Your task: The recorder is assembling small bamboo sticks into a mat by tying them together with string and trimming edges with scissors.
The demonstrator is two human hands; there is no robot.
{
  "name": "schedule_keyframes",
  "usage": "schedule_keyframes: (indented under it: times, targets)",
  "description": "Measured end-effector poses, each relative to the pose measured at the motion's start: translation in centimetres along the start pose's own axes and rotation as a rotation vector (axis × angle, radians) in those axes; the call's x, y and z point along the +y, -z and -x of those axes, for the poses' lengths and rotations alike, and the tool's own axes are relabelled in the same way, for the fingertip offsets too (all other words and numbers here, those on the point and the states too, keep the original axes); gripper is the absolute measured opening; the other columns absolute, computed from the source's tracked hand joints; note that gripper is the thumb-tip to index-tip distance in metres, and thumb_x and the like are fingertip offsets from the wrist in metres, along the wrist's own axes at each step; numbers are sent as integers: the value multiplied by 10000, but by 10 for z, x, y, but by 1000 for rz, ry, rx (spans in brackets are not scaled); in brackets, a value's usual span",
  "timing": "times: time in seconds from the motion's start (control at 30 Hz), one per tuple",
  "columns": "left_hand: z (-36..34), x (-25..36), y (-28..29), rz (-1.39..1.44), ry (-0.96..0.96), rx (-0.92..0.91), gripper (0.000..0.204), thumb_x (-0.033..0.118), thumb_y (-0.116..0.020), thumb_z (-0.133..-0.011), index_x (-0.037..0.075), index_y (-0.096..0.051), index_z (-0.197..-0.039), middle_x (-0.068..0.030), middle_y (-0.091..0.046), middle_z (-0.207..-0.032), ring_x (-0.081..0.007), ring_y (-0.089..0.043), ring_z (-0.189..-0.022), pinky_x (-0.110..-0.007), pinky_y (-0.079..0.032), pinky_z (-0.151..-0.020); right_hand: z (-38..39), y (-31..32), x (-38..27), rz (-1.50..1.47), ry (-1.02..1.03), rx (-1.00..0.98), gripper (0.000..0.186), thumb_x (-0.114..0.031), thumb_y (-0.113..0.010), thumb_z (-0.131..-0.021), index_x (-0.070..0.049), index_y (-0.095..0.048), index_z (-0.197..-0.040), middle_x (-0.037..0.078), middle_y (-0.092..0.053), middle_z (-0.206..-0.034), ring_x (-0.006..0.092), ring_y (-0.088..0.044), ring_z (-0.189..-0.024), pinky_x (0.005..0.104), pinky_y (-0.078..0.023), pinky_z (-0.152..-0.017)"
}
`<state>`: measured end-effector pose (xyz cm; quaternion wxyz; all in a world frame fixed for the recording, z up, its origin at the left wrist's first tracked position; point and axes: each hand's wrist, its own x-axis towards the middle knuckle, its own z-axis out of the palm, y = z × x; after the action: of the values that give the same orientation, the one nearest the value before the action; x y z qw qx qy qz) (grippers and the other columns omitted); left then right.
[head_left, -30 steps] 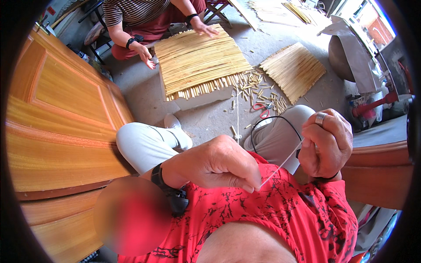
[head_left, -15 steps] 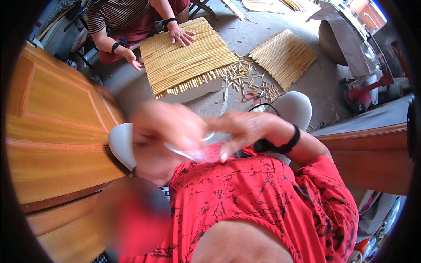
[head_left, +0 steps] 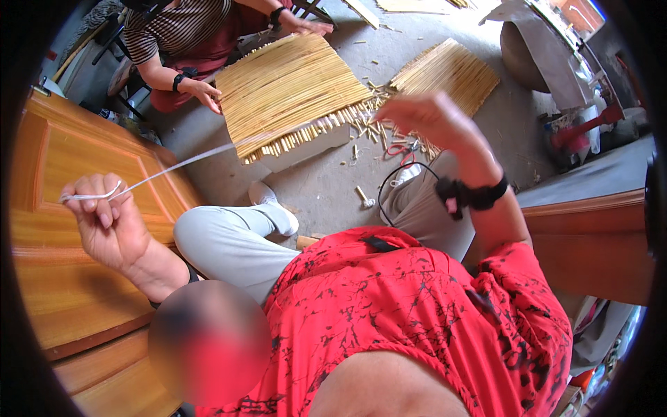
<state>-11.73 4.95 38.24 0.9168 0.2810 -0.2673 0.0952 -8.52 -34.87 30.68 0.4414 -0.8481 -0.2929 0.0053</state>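
Out to the left, beside the wooden door, my left hand (head_left: 114, 226) is closed with a white string (head_left: 186, 162) looped over its fingers. The string stretches taut across to the right, passing in front of the near edge of a mat of thin straw-coloured sticks (head_left: 292, 87). At its other end my right hand (head_left: 441, 128) is raised, with its fingers bent together at the string; motion blurs the fingertips. The mat lies on a pale block (head_left: 309, 147), low in front of me.
Opposite, a person's hands (head_left: 205, 94) rest at the mat's left and far edges. A second stick mat (head_left: 455, 69) lies right, with short cut pieces (head_left: 375, 128) and red-handled scissors (head_left: 398, 149) on the floor. Wooden panels stand left (head_left: 90, 160) and right (head_left: 590, 226).
My hands have moved apart, the left outward and the right up and away, drawing the string out between them. The other person's hand has slid from the mat's top to its far edge.
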Motion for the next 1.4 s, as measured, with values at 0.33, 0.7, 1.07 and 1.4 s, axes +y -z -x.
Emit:
schedule_keyframes:
  times: [0.33, 0.7, 1.07, 1.4]
  targets:
    - [14, -103, 29, -385, 355, 24, 93, 127, -540, -845, 43, -550, -883, -85, -554, -770, -132, -475, -603, -194, -370, -488, -9, 11, 54, 164, -320, -303, 159, -168, -525, -818, -27, -596, -823, 35, -565, -635, 99, -505, -583, 247, -419, -554]
    - [60, -169, 102, -435, 634, 426, 88, 110, -542, -845, 24, -553, -830, -42, -513, -611, -61, -384, -440, -160, -279, -390, 36, 105, 143, -67, -700, -374, 141, -159, -553, -772, -33, -593, -721, -17, -505, -579, 52, -467, -518, 204, -377, -473]
    - [53, -196, 90, -421, 762, 273, 93, 124, -558, -836, 32, -557, -827, -63, -540, -642, -86, -433, -466, -181, -334, -415, 51, 172, 101, -539, -284, 327, 67, -128, -554, -754, -62, -566, -750, -44, -442, -570, 35, -394, -494, 205, -285, -435]
    - [63, -155, 135, -560, 583, 551, 82, 111, -551, -841, 30, -563, -850, -29, -513, -624, -58, -385, -454, -160, -303, -403, 11, 36, 130, -147, -623, -524, 172, -190, -589, -768, -27, -588, -712, -18, -510, -584, 54, -460, -521, 208, -368, -478]
